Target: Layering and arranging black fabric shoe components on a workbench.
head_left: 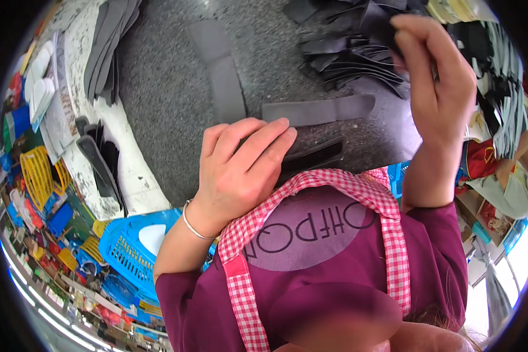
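Observation:
My left hand (240, 161) lies on the dark speckled table with its fingers stretched out. Its fingertips touch the left end of a flat grey fabric strip (328, 110) that lies crosswise. Just beyond this hand, a second grey strip (224, 76) runs away from me, slightly bent. Near the table's front edge lies a black strip (317, 159), partly hidden by the left hand. My right hand (437, 82) is raised at the far right, thumb and fingers closed on a dark strip (378, 24) over a loose pile of black strips (355, 64).
Stacked grey strips (108, 50) lie at the far left, and more dark pieces (101, 158) stand nearer on a white surface (138, 182). Bundled strips (504, 88) sit at the right. A blue plastic basket (129, 249) is below the table's left edge.

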Action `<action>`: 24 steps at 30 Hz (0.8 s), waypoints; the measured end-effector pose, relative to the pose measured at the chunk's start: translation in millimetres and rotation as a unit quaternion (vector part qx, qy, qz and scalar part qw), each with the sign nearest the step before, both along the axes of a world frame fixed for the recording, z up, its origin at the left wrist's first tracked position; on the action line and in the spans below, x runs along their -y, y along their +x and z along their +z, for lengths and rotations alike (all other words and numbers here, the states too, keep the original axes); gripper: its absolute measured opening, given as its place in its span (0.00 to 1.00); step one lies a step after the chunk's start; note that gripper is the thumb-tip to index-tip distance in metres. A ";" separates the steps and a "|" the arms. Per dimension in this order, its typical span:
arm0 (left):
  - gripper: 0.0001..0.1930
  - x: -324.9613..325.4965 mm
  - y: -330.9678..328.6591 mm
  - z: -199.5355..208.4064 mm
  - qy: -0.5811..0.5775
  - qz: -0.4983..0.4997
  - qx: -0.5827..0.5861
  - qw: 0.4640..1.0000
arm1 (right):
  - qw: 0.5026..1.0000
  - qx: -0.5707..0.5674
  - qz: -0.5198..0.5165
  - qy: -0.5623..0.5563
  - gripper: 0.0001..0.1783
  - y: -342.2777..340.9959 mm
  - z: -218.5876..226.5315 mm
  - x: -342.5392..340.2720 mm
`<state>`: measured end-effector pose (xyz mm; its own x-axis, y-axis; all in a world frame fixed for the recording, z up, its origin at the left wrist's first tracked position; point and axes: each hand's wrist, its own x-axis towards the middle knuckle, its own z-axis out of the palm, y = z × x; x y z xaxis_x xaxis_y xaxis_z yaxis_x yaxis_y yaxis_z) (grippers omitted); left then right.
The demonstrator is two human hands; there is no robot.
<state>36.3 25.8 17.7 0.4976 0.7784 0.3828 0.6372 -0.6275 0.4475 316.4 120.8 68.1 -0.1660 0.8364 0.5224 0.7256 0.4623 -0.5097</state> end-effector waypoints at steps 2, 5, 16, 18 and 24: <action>0.22 11.4 -7.8 -3.3 -0.010 0.013 -0.013 1.000 | 0.967 -0.003 0.107 -0.233 0.10 -27.0 24.4 22.1; 0.20 19.8 -10.6 -10.1 -0.014 0.021 -0.023 0.999 | 0.937 -0.043 0.213 -0.273 0.06 -44.1 -9.6 31.7; 0.18 21.7 -12.5 -16.5 -0.013 0.014 -0.063 0.998 | 0.925 0.007 0.248 -0.289 0.07 -53.6 -49.4 27.3; 0.18 22.2 -12.7 -14.8 -0.014 0.010 -0.058 0.998 | 0.927 0.012 0.245 -0.285 0.07 -55.0 -48.6 26.9; 0.15 6.5 4.9 -18.6 0.000 -0.023 -0.010 1.000 | 0.923 0.056 0.223 -0.309 0.08 -54.0 -43.9 27.4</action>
<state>41.2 19.3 -0.9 0.5399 0.7546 0.3729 0.6173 -0.6561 0.4341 262.3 93.4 24.2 -0.5897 0.8044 -0.0722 0.5974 0.3742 -0.7093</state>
